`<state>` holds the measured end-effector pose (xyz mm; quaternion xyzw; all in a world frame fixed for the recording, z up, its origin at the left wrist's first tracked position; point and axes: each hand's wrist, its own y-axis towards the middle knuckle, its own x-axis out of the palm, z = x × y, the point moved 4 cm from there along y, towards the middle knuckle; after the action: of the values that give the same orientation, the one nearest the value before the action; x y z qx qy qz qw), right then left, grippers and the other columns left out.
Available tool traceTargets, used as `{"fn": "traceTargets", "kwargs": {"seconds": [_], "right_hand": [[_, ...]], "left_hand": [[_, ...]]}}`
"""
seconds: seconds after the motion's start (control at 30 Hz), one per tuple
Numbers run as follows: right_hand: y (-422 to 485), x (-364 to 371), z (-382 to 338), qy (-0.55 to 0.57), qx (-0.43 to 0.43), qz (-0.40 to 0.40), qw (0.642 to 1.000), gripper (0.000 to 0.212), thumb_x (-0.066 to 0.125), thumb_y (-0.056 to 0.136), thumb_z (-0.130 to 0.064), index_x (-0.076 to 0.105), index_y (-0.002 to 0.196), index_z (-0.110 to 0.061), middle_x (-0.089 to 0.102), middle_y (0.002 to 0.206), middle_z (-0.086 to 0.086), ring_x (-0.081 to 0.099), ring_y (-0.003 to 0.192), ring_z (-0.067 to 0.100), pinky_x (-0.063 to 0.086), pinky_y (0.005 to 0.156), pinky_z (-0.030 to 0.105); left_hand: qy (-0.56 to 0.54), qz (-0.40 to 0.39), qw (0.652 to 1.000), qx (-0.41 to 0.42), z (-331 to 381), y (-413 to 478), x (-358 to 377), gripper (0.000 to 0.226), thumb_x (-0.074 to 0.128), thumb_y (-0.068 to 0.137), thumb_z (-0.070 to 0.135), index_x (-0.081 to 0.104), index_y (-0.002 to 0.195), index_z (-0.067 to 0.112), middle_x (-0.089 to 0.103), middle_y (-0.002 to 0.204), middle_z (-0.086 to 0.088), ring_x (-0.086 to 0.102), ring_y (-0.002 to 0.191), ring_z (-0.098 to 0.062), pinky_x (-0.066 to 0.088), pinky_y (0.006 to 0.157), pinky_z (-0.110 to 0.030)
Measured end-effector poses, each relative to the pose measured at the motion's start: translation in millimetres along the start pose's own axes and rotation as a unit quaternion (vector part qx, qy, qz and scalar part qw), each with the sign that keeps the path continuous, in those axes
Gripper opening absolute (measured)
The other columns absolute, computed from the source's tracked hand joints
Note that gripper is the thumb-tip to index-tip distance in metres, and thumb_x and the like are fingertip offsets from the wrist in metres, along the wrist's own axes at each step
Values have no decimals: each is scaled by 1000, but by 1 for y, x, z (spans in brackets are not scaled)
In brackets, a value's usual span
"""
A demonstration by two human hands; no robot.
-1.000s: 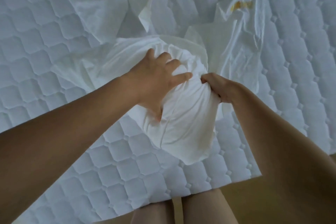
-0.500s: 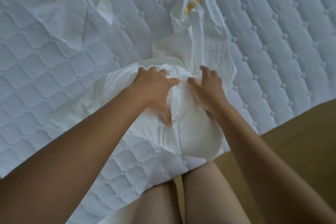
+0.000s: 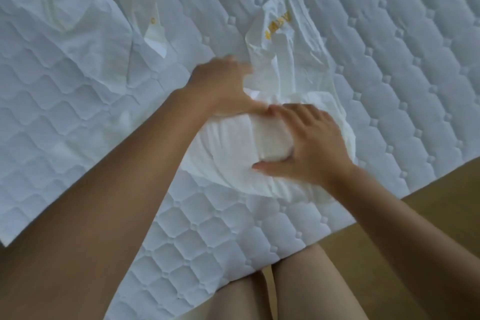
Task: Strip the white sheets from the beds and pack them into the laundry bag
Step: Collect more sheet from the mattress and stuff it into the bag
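Note:
A white laundry bag with yellow lettering lies on the quilted mattress. Its lower part is stuffed into a round bundle of white sheet. My right hand lies flat on the bundle with fingers spread, palm pressing down. My left hand is blurred by motion. Its thumb rests on the bundle's top and its fingers reach toward the bag's loose neck, holding nothing that I can see.
A second crumpled white sheet lies at the upper left. Next to it is a thin white piece with a small yellow mark. The mattress corner ends near my bare legs, and wooden floor shows on the right.
Both hands let go of the gathered bag mouth. The right hand moved down onto the bundle and flattened out. The left hand shifted up toward the bag's neck.

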<state>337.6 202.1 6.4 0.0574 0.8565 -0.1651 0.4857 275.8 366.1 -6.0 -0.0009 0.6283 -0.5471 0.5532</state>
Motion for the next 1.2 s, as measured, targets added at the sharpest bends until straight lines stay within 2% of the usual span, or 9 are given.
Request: {"fn": "traceTargets", "kwargs": {"seconds": [0.1,0.17,0.37,0.5,0.73,0.83,0.93,1.03,1.2], "right_hand": [[38,-27,31,126,98,-25,987,100,59,42,-84,62,119,-21,63,116,-6,56,112,18,40,94,32],[67,-37,52,180,133,-48,974,95,65,38,-83,65,113,-24,61,111,-9,54,113,12,38,97,27],[115,-45,86,128,213,-27,968,75,70,61,-71,62,117,-22,53,126,-3,44,124,19,36,103,35],[74,-53,86,38,293,113,949,82,54,78,-69,39,141,-18,37,143,11,29,133,32,29,106,46],[87,-26,80,130,293,109,941,107,36,54,-88,33,144,-31,33,149,9,24,139,31,23,113,49],[100,-31,92,160,286,116,938,102,44,57,-87,38,141,-30,41,143,5,31,135,29,26,109,42],[103,-34,94,182,289,132,930,96,51,60,-79,42,139,-26,43,139,3,34,131,29,30,104,39],[105,-30,95,185,299,138,926,105,43,52,-85,43,138,-25,46,136,2,36,129,28,32,103,39],[108,-22,103,227,272,136,925,104,45,52,-84,44,137,-23,48,136,0,38,129,22,27,111,35]], "left_hand": [[-66,290,955,-8,-3,-27,-19,56,48,86,56,62,121,14,61,120,-13,54,115,-34,39,94,-44],[-66,345,936,-21,-1,-44,-9,69,40,81,63,62,124,14,58,130,-14,50,123,-36,35,99,-53],[-169,283,937,-111,3,-2,-2,107,37,54,86,45,139,22,32,150,-11,25,140,-35,23,114,-43],[-177,268,937,-139,27,42,-21,90,52,63,82,51,132,24,39,144,-5,30,135,-30,25,112,-40],[-210,250,934,-146,20,85,-48,69,44,88,64,45,138,17,42,143,-7,40,131,-28,30,104,-39],[-89,313,945,-42,18,70,-65,79,37,81,68,45,138,14,40,146,-6,32,139,-26,21,112,-49],[5,333,935,-123,-9,51,-63,96,47,72,78,29,149,24,18,158,-9,1,148,-32,0,110,-65],[-300,190,901,-250,-36,51,-32,132,62,50,86,-4,152,33,-3,161,-8,0,148,-30,6,116,-58],[-523,108,822,-200,-52,71,-7,146,72,33,81,7,153,30,39,148,7,45,130,-17,37,110,-40]]}}
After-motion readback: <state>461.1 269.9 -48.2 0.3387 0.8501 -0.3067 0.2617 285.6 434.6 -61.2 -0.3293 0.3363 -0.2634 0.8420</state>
